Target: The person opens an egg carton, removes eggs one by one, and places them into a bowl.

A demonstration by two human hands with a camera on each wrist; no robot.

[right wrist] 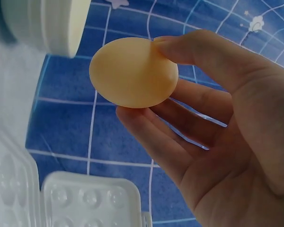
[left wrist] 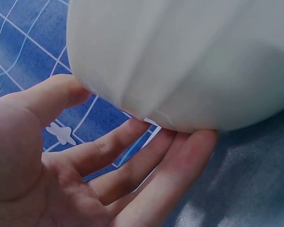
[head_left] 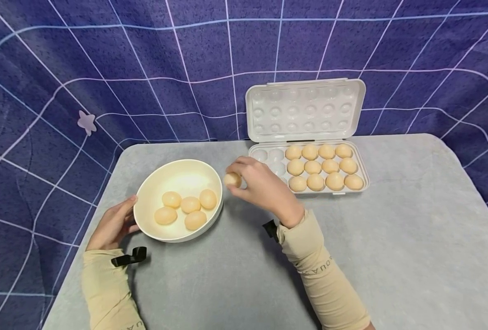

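My right hand (head_left: pixel 264 185) pinches a light brown egg (right wrist: pixel 132 72) between thumb and fingertips, just off the right rim of a cream bowl (head_left: pixel 178 166). Several eggs (head_left: pixel 191 205) lie in the bottom of that bowl. At the bowl's left side is my left hand (head_left: pixel 113 222), its thumb at the rim and its fingertips against the outer wall (left wrist: pixel 170 71). Behind my right hand stands an egg carton (head_left: pixel 365 181) with its lid (head_left: pixel 306 112) raised. Rows of eggs (head_left: pixel 330 166) sit in its middle and right; my right hand partly covers its left wells.
A grey tabletop (head_left: pixel 211 284) lies under everything. Behind it hangs a dark blue curtain (head_left: pixel 153 55) with a pale grid and star pattern. The raised lid stands close to this cloth. A black strap (head_left: pixel 129 256) sits at my left wrist, another (head_left: pixel 271 230) at my right.
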